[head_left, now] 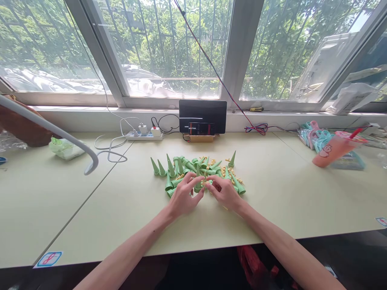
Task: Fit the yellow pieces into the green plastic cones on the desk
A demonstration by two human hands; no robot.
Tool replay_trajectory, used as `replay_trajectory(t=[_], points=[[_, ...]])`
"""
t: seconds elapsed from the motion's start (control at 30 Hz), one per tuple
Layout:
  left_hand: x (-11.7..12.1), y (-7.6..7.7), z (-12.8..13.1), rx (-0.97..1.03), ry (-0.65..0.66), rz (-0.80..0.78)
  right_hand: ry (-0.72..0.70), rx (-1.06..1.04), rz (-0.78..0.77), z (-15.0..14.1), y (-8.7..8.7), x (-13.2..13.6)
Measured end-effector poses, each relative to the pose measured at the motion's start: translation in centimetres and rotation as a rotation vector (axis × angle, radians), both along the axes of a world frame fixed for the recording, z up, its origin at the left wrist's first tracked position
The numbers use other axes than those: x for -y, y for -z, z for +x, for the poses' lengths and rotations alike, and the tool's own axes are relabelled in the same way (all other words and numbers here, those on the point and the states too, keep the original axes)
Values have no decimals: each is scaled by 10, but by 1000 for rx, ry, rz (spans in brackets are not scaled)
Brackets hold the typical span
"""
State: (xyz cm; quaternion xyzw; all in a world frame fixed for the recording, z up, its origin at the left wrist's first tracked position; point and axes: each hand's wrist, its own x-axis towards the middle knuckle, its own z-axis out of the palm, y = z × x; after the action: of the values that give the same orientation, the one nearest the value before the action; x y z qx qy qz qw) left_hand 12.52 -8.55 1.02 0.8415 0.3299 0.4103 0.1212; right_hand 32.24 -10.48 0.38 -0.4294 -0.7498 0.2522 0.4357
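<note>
Green cone (198,186) is seen in the middle of the near part of the work area, upright, with its long axis vertical, its narrow tip pointed up and its wide collar down. It is framed by the curved fingers and thumb of the left hand (185,196), the nearer of the two; whether it is firmly clamped there or only surrounded cannot be told. Just to its right, a small yellow piece (204,182) is seen at the fingertips of the right hand (224,191), which are brought together and appear to be closed on it. The cone is thus placed to the right of the left palm and to the left of the right hand, with only a narrow space left between cone and right fingertips.

Beyond both hands, more green cones (189,164) are heaped, some lying, some upright, with loose yellow pieces (211,161) scattered among them. On the left, a row of standing cones (162,169) is set out. Farther off, a phone (202,129) is propped before a dark screen (202,110), and a pink cup (335,150) is found on the right of the table (290,197).
</note>
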Motion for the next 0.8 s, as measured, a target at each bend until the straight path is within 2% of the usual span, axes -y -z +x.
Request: replay_trajectory(t=[0.33, 0.8], points=[[0, 1, 0, 16, 19, 7, -49, -7, 9, 0, 0, 1], [2, -1, 1, 1, 43, 14, -38, 7, 9, 0, -1, 0]])
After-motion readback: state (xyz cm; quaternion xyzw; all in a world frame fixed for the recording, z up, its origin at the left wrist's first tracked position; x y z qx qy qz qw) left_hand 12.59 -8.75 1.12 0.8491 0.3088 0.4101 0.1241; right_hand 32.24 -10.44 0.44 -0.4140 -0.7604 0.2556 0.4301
